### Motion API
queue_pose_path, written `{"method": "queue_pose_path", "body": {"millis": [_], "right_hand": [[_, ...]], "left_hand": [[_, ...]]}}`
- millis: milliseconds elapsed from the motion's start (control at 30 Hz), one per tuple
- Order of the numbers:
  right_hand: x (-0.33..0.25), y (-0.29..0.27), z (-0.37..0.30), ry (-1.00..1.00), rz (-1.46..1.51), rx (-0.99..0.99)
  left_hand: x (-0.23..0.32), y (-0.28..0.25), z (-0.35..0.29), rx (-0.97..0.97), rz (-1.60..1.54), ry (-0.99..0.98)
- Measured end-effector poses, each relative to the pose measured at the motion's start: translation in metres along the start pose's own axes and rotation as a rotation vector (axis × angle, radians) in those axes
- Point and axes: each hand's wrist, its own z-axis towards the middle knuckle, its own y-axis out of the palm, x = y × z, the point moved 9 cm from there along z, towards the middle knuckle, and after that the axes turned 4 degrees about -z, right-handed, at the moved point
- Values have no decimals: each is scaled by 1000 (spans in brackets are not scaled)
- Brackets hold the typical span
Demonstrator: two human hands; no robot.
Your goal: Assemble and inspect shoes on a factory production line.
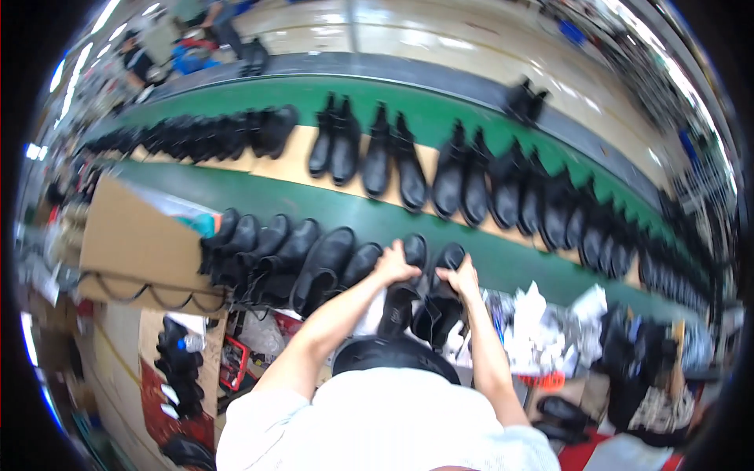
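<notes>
At the near edge of the green surface (365, 210), the left hand (395, 265) is gripping one black boot (415, 248) and the right hand (463, 278) its neighbour (451, 256), seemingly positioning both, needing steady, matched holds.

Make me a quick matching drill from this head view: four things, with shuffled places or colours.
1. left hand
2. right hand
3. cardboard
4. worktop

A. green
B. on the right boot of the handled pair
C. brown, left of the near shoe row
D. on that pair's left boot

Pairs: 1-D, 2-B, 3-C, 4-A
</notes>
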Motion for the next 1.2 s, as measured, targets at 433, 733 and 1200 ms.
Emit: {"method": "queue_pose_path", "body": {"millis": [433, 733, 1200], "right_hand": [[-43, -68, -41, -113, 1011, -410], [-93, -54, -94, -129, 1519, -647], [-6, -30, -31, -54, 150, -32]], "left_hand": [[78, -65, -65, -339, -1023, 215], [119, -67, -131, -806, -1617, 358], [35, 0, 4, -301, -446, 236]]}}
